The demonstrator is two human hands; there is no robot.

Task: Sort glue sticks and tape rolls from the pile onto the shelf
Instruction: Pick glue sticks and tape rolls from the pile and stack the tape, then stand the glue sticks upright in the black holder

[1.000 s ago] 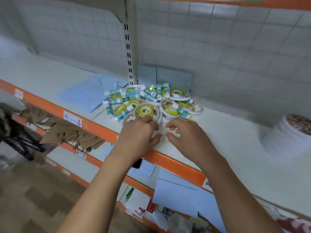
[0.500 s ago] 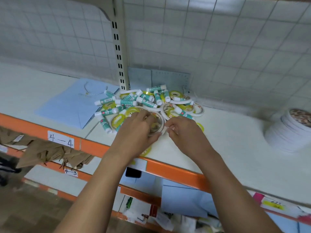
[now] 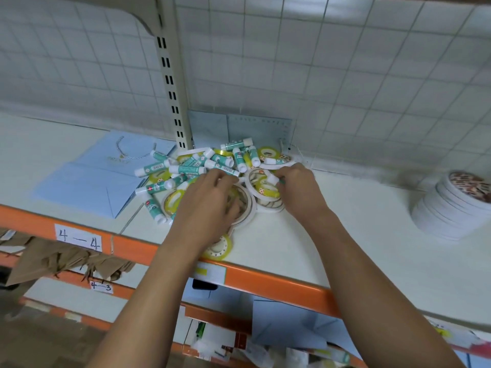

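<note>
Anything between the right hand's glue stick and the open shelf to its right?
Nothing visible. The right hand pinches a white-capped green glue stick; the white shelf board beside it shows bare up to a stack of white round lids.

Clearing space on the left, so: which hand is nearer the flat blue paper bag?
Left. The left hand is over the pile, right of the blue paper bag; the right hand, pinching a glue stick, is farther right across the pile.

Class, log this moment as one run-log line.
left hand: on large white tape roll, grip unclear | right hand: pinches white-capped green glue stick | mixed pile: unsorted on white shelf
</note>
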